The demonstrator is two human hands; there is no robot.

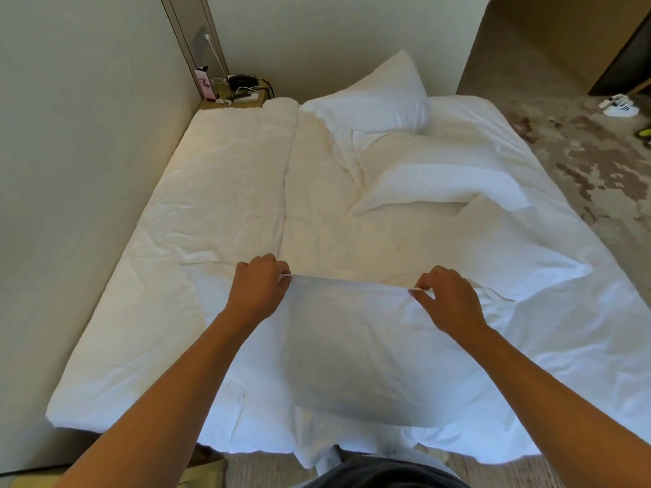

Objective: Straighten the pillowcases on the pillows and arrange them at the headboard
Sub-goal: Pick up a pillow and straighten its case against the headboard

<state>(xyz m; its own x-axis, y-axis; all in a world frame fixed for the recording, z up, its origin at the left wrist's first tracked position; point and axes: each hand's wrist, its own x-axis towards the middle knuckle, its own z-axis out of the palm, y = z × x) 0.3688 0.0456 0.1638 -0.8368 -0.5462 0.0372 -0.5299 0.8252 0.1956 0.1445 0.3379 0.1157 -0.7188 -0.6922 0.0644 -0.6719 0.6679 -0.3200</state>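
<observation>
Far left, a small nightstand (243, 98) w/ a phone and cables sits in the corner by the wall, out of the way.

The bed (148, 276) runs from the foot, where the person stands, up to the headboard wall. The duvet is crumpled, w/ a seam down the middle.

Left hand (260, 288) pinches one top corner of the near pillow (352, 346), fingers curled tight on the fabric edge. The pillow lies across the foot of the bed, its top edge lifted and pulled taut between both hands, prob. so the case can be tugged straight over the filling.

Right hand (449, 299) does the same at the other corner, thumb and fingers closed on the case's edge.

Further up and to the right, a second pillow (440, 186) lies flat mid-bed, and a third pillow (380, 96) leans at the head end, tilted, one corner up. Neither looks arranged yet.

On the floor at far right, a pair of shoes (618, 105).
</observation>
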